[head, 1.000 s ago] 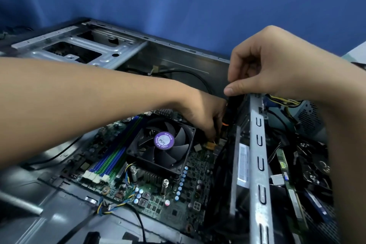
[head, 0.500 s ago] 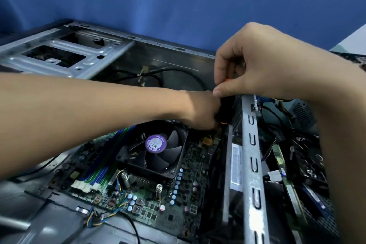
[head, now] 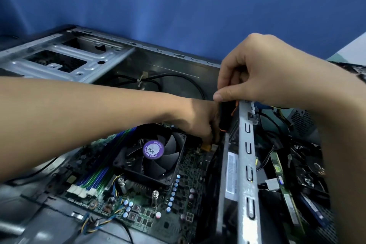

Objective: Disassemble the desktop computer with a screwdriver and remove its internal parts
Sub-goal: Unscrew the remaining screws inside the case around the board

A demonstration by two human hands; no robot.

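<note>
At far left I saw the desktop computer [head: 170, 65] lying open, its motherboard [head: 142, 212] facing up with the black cooler fan [head: 153, 157] seated on it. The left hand [head: 198, 123] reached across above the fan, fingers curled down by a yellow connector [head: 207, 147]; what they held, I could not tell. Just right of it stood the screwdriver [head: 224, 119], black with orange trim. The right hand [head: 277, 73] gripped its top, beside the metal rail [head: 247, 164].

screwdriver [head: 224, 115] tip hidden, case [head: 59, 59] edges cropped
</note>
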